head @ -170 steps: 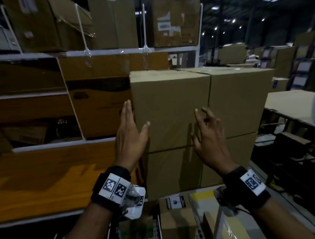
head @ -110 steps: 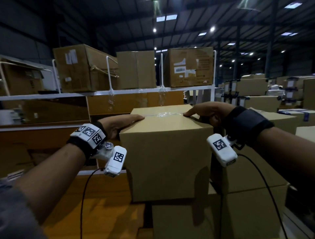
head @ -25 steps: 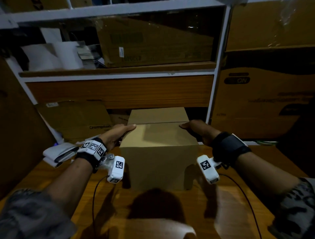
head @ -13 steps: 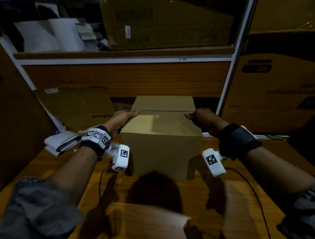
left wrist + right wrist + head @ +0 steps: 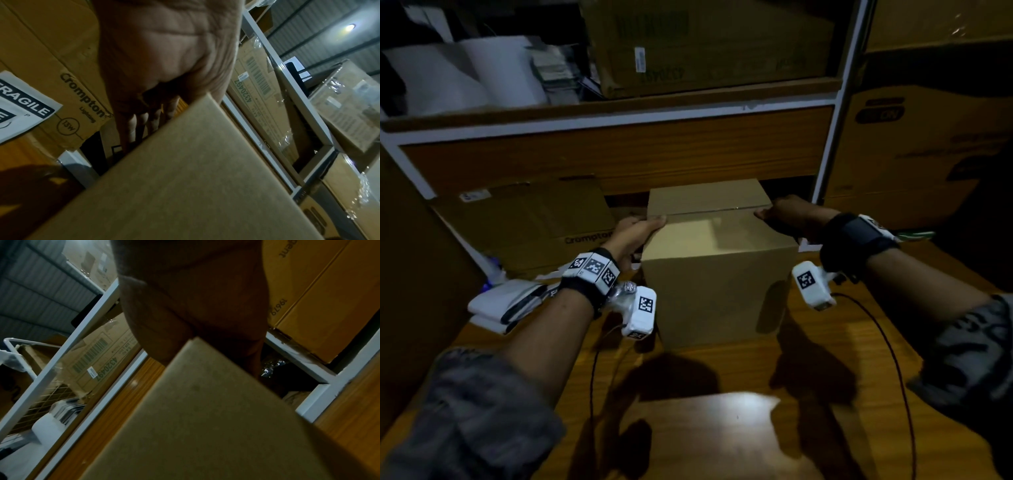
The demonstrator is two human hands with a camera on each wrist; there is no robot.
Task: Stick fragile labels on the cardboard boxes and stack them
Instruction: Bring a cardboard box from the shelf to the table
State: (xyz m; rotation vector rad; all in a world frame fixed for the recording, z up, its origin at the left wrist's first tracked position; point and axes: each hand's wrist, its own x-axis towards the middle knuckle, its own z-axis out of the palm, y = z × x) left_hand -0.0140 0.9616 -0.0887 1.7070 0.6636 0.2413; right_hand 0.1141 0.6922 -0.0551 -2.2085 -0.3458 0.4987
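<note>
I am seeing a plain cardboard box (image 5: 717,270) sitting upright on the wooden table (image 5: 722,428), its far side just in front of the low shelf rail (image 5: 619,120). The left hand (image 5: 635,234) is gripping the box's upper left edge, thumb lying along the top seam and fingers (image 5: 141,123) curling down the left wall. The right hand (image 5: 786,216) is holding the upper right edge, fingertips on the top face; the right wrist view is too dark for me to tell how the fingers lie. A sheet of fragile labels (image 5: 24,105) is lying left of the box, beside a Crompton carton (image 5: 534,219). No label is showing on the box faces I am viewing.
</note>
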